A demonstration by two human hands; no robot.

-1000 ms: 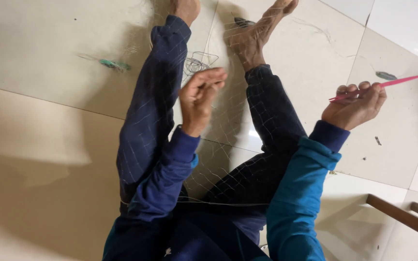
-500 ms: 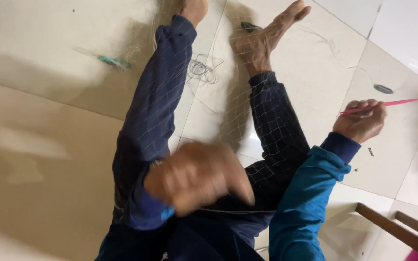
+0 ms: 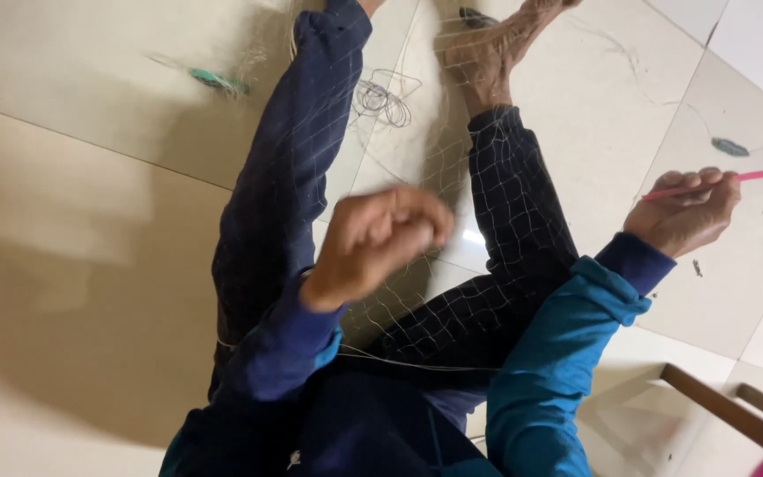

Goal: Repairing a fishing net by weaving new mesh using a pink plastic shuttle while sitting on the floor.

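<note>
Tiled floor point(image 3: 90, 106), left hand point(image 3: 381, 238) fisted over net point(image 3: 452, 300), right hand point(image 3: 686, 212) pinching pink needle point(image 3: 752, 175)

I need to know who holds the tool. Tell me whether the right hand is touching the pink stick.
Touching. The head view shows the right hand closed around one end of the pink stick, fingers wrapped over it, with the rest jutting out sideways.

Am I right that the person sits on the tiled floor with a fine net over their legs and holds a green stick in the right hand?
Not quite: the head view shows the stick in the right hand is pink, not green. The net does lie over the legs.
</note>
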